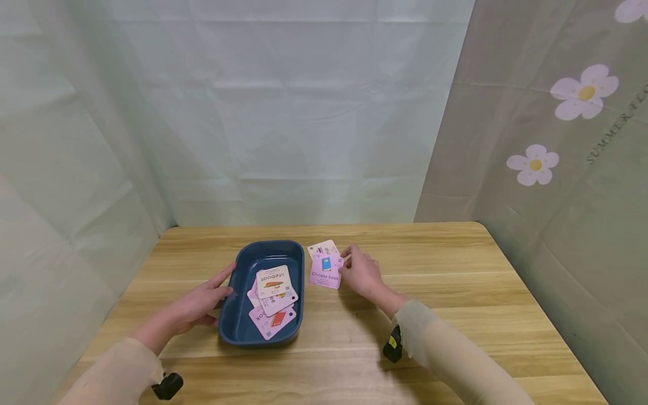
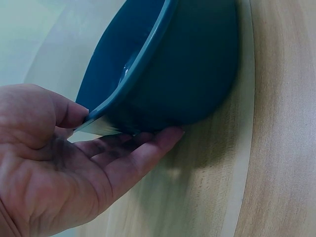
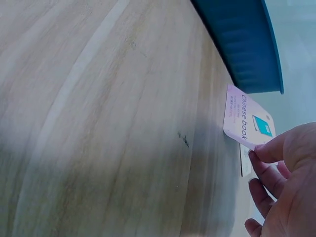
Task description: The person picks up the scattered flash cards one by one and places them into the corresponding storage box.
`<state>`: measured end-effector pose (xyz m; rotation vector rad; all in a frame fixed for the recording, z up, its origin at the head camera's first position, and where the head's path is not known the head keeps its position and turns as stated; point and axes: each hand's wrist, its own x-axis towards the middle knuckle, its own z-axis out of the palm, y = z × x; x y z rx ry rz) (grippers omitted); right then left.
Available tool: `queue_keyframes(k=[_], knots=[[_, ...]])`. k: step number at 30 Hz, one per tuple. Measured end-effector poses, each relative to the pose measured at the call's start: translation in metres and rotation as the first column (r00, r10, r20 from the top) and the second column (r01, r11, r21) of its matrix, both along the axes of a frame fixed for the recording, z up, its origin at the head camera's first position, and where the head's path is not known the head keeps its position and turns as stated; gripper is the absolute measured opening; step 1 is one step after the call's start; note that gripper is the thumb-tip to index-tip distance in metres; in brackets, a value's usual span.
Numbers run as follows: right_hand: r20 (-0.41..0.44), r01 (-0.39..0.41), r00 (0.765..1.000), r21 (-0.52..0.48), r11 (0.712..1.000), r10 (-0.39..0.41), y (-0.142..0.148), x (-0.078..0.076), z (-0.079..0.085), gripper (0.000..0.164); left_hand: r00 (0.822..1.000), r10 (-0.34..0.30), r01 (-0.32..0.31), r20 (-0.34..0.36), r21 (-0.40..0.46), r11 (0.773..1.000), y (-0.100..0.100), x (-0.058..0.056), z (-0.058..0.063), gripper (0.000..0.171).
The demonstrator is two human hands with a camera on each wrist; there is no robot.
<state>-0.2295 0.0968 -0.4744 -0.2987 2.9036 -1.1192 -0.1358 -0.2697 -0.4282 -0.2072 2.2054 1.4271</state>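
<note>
A pink card [image 1: 325,271] printed "Chinese book" with a blue book picture is pinched at its edge by my right hand [image 1: 361,273], thumb against fingers. Partly under it, a white card [image 1: 324,247] lies on the table to the right of the bin. My left hand [image 1: 199,301] grips the left wall of the dark blue bin [image 1: 300,315]; in the left wrist view the thumb [image 2: 74,114] is over the rim and the fingers lie along the outside. Inside the bin are several cards, with a white "lifeboat" card [image 1: 273,278] on top and a pink card [image 1: 275,322] nearest me.
The wooden table [image 1: 430,264] extends to both sides of the bin and in front of it. Pale curtains [image 1: 304,112] hang behind and at the left, and a flowered curtain [image 1: 536,219] hangs at the right. Small black devices are on both wrists.
</note>
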Motion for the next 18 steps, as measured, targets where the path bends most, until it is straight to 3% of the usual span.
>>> queue_keyframes(k=[6, 18], knots=[[0.028, 0.001, 1.0, -0.04, 0.999, 0.001, 0.004, 0.0, 0.004, 0.038, 1.0, -0.004, 0.004, 0.001, -0.004, 1.0, 0.001, 0.0, 0.002, 0.069], [0.04, -0.005, 0.999, -0.101, 0.995, 0.009, 0.013, -0.002, 0.007, 0.019, 1.0, -0.005, 0.005, 0.005, -0.003, 1.0, 0.0, 0.0, 0.002, 0.07]])
